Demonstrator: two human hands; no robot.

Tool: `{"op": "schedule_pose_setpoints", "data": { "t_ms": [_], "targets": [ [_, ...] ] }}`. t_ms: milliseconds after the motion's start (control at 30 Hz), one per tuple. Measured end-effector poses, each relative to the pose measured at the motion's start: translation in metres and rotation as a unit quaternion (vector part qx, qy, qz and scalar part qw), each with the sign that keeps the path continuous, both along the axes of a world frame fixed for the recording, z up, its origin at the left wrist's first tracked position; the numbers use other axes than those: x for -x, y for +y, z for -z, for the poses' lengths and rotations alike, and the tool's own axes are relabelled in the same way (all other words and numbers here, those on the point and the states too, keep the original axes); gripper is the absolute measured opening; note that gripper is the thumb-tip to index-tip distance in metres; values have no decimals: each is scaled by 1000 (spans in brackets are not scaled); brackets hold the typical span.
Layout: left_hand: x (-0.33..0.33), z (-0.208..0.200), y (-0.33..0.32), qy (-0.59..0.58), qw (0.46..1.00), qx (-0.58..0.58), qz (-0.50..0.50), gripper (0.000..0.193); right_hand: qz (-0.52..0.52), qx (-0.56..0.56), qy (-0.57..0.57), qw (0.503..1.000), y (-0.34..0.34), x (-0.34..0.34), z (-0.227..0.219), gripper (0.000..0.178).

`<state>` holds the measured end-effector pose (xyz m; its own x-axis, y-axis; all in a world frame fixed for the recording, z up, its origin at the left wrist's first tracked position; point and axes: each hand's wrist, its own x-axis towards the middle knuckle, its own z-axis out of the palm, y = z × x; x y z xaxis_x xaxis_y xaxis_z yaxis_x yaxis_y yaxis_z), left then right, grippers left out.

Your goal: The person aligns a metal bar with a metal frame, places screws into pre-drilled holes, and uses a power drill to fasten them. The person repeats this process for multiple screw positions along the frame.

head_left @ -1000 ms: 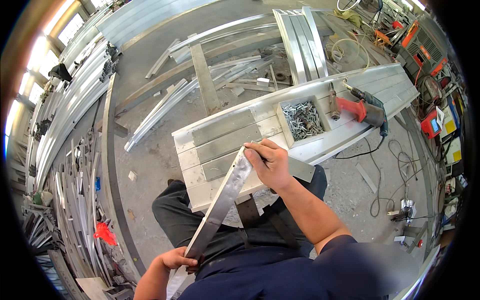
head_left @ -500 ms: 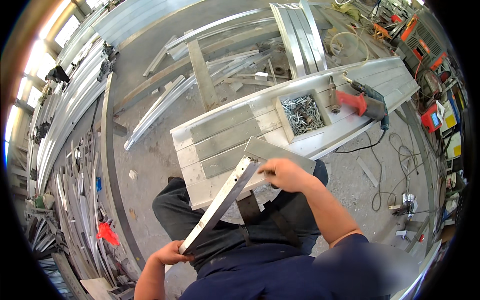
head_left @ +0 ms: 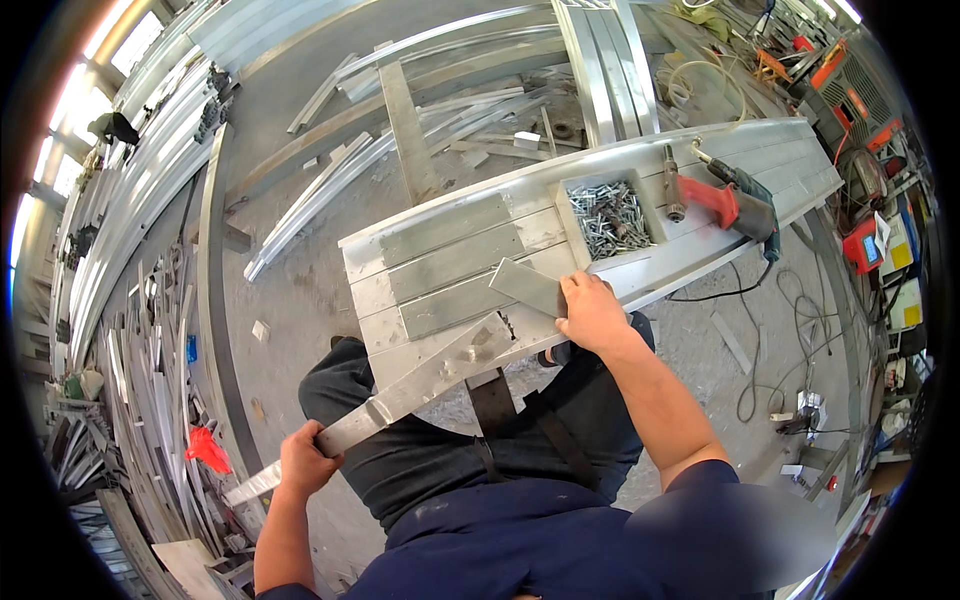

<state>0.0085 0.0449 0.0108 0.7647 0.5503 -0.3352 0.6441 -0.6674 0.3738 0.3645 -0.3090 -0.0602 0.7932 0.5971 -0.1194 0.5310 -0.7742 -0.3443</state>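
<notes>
My left hand is closed round a long metal bar with holes at its far end. That end lies over the near edge of the pale panelled bench, and the other end sticks out past my left wrist. At the bench's near side my right hand grips the right end of a flat grey metal plate. Just beyond it a box holds many screws. Grey strips lie flat at the bench's left part.
A red and black power drill and a teal drill rest on the bench's right. Cables trail over the floor there. Long metal profiles are stacked at the left, with offcuts nearer me. A red machine stands far right.
The bar has swung lower and further left, and my left hand now holds it away from its end. My right hand has left the bar's far end and taken hold of the plate.
</notes>
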Motion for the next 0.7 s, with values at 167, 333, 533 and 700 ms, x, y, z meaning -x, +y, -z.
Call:
{"op": "schedule_pose_setpoints", "data": {
  "t_ms": [167,333,533,700],
  "targets": [
    [2,1,9,-25,995,-90,14,31,25,-4,1,1000,4,-2,11,52],
    [5,7,22,-32,981,-184,50,23,40,-123,34,991,-6,7,-50,64],
    [-18,-4,35,-20,975,-201,93,23,-73,-168,64,981,-3,17,-118,66],
    [-38,-13,28,4,975,-178,136,21,-266,-118,4,957,19,23,-102,62]
  ]
}}
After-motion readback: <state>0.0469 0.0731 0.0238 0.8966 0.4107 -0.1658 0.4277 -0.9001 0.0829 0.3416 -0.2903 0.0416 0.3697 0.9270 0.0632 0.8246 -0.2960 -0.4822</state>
